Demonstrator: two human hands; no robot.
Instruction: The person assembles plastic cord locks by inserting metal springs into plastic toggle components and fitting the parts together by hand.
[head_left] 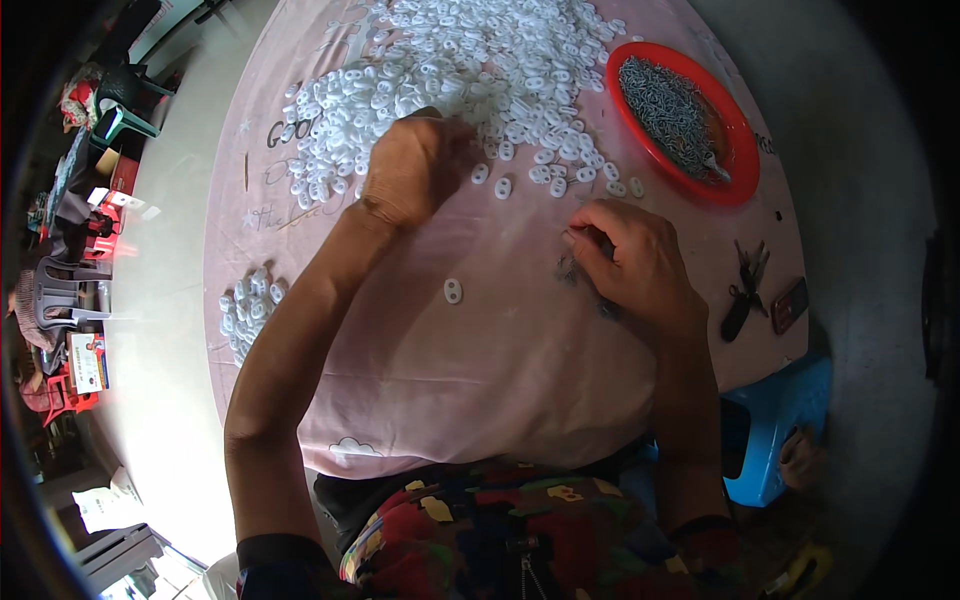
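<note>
Roughly: left hand (408, 170) reaches forward, fingers curled into the near edge of the white plastic pieces (450, 70), a big loose heap across the far part of the bench (500, 380); whether it pinches one I cannot tell, the fingertips are hidden. Right hand (630, 262) rests on the pink cloth nearer the body, fingers bunched over some small dark metal bits (568, 268), seemingly pinching one, not sure. To do the pick well, as I judge it: take a single piece from the heap's edge rather than digging in, so neighbours don't scatter, and keep the right hand steady over the metal parts. Pieces are small, flat, oval, white, each with two holes; one stray piece (453, 291) lies alone between the hands, a smaller pile (248, 310) sits at the left bench edge. Red tray (735, 130) far right holds grey metal parts. Dark pliers (745, 290) lie right of the right hand.
</note>
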